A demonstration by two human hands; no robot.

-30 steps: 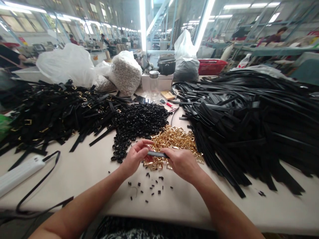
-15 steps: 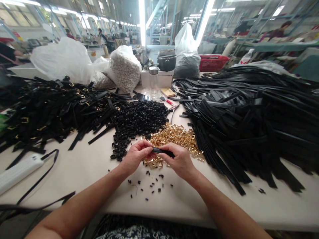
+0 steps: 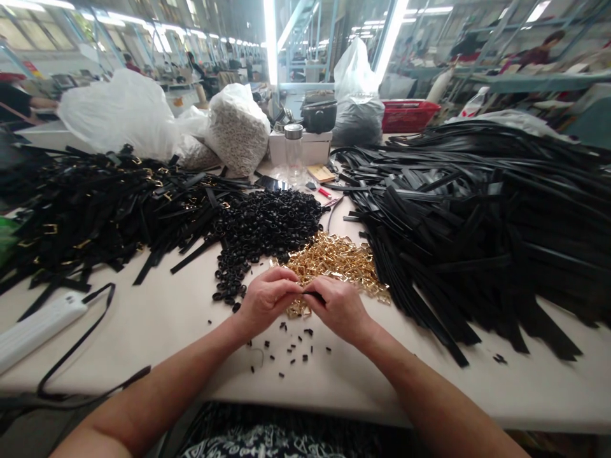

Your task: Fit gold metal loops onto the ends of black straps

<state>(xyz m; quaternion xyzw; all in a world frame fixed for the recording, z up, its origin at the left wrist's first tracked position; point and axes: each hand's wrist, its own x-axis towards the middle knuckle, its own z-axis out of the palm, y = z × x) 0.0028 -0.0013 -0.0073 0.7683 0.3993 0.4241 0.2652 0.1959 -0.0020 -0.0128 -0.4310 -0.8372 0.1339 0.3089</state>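
Observation:
My left hand (image 3: 268, 298) and my right hand (image 3: 341, 308) meet at the front of a heap of gold metal buckles (image 3: 341, 257). Between them is a short black strap (image 3: 312, 294), mostly covered by my fingers. My right hand is closed round it, and the thumb and fingers of my left hand pinch at its left end. Just behind my left hand spreads a pile of black strap loops (image 3: 272, 222). Small black bits (image 3: 292, 348) lie scattered on the table below my hands.
Black straps (image 3: 458, 229) are heaped at the right, and straps with gold buckles (image 3: 109, 210) at the left. A white power strip (image 3: 42, 327) with a black cord lies at the left edge. Filled plastic bags (image 3: 238, 130), a glass jar (image 3: 294, 149) and a red basket (image 3: 409, 116) stand behind.
My hands have drawn closer together, and my left fingertips now nearly meet my right hand. Less of the black strap shows between them.

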